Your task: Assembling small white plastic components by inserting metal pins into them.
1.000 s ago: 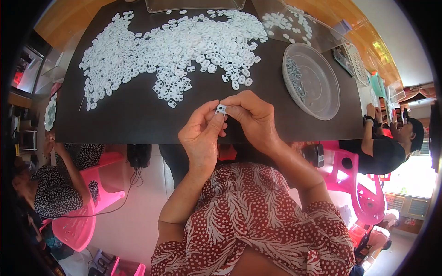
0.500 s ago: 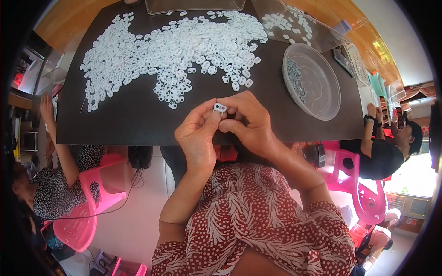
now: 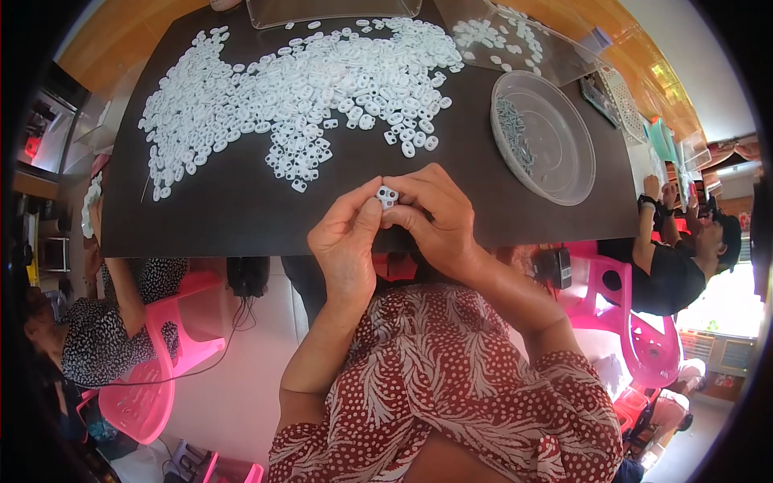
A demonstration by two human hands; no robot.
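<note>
We see a big heap of small white plastic rings on the smooth black table. Our left hand and right hand pinch one small white plastic piece together, same as before. A clear round bowl holds little metal bits.

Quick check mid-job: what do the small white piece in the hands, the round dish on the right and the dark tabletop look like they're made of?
White piece, pinched between left hand and right hand: likely moulded plastic, matte white, with two holes. Round dish: clear plastic, probably; the table shows through and the rim glints. Tabletop: dark, matte, either a mat or laminate; cannot tell which.
</note>
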